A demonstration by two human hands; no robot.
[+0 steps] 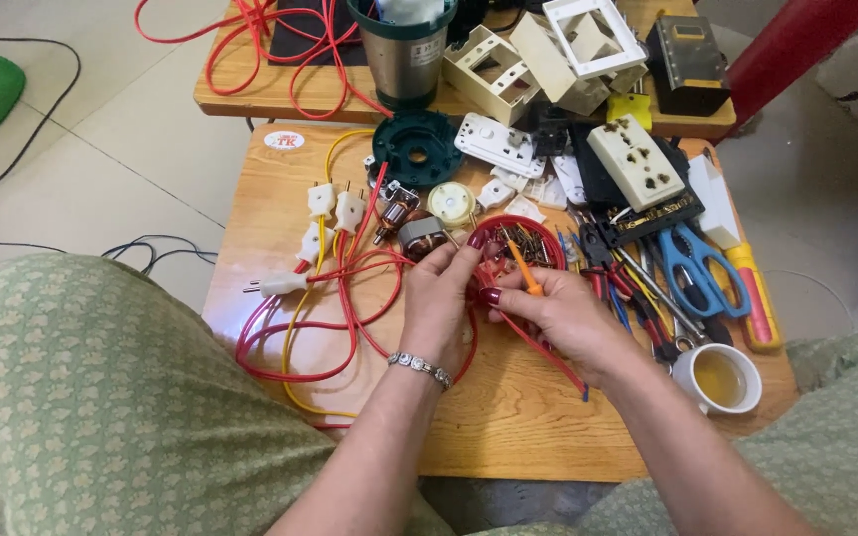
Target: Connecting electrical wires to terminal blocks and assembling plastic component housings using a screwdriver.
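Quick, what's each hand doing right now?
Left hand: closed on a small red part.
Right hand: holding an orange screwdriver.

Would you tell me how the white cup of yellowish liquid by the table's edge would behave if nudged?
The cup is likely to slop: its liquid lies open. It stands near the table edge, so a push might send it off. It looks ceramic, probably breakable.

Bright even daylight, soft shadows, mild sheen on wooden table [508, 417], edges slightly bowed
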